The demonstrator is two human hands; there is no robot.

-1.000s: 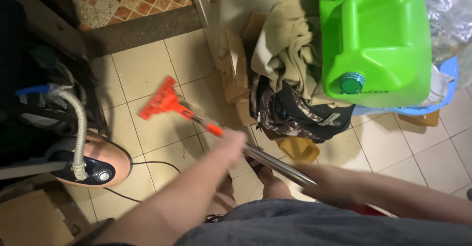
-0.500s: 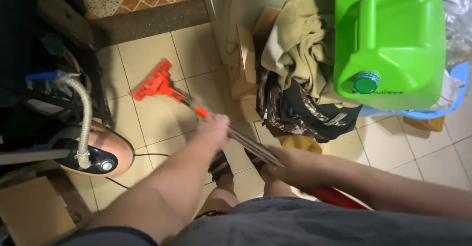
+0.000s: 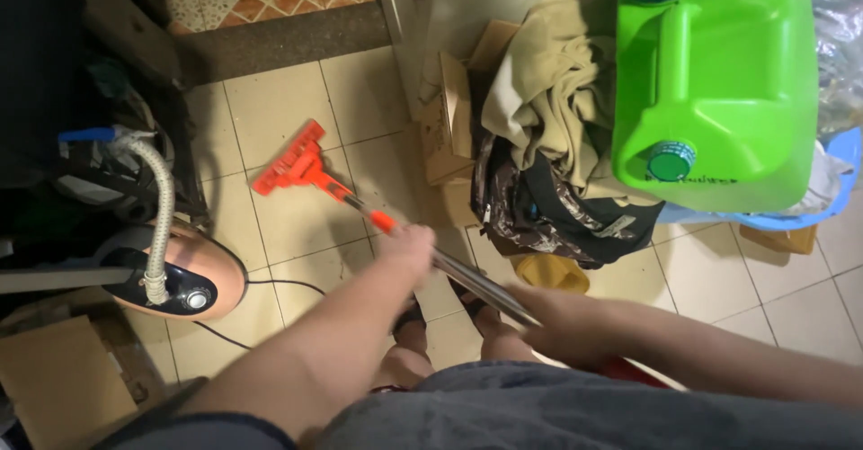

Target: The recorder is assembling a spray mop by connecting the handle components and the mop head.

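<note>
A floor tool with a red flat head (image 3: 289,160) and a metal pole (image 3: 467,279) lies slanted across the beige tiled floor (image 3: 270,108), its head resting on the tiles. My left hand (image 3: 409,248) grips the pole just below its red collar. Lower down, my right hand (image 3: 562,320) grips the same pole near my body. My feet in sandals (image 3: 440,320) show under the pole.
A pink and black steamer with a grey hose (image 3: 166,270) stands at the left, beside cardboard (image 3: 63,387). A pile of clothes (image 3: 548,144) and small boxes (image 3: 445,126) lie at centre right. A large green jug (image 3: 719,81) sits on a blue stool (image 3: 831,194).
The red head has slid a little up and left across the tiles. Both hands stay on the pole, and the view has shifted slightly.
</note>
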